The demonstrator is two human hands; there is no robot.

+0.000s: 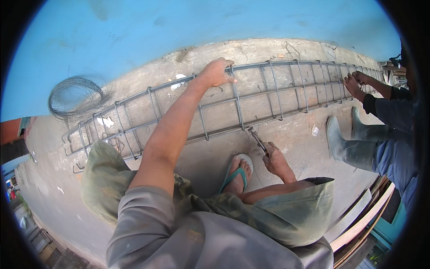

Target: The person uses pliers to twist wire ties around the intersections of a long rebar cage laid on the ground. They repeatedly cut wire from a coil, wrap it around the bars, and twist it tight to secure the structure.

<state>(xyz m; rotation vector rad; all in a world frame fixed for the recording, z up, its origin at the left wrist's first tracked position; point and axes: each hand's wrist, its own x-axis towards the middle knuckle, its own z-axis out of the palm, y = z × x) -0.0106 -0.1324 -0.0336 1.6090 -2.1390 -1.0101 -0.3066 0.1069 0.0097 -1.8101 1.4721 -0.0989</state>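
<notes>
A long rebar cage of straight bars and square stirrups lies across the concrete in front of me. My left hand reaches over it, fingers closed at the far top bar beside a stirrup. Below the near bars, my right hand is closed around the handles of a pair of pincers. The jaws point up toward the lower end of that same stirrup, near the bar; whether they touch wire there is too small to tell.
Coiled thin tie wire lies by the blue wall. At right, another person's hands work on the cage, their grey rubber boots close to it. Wooden boards lie at lower right. My sandalled foot is near the pincers.
</notes>
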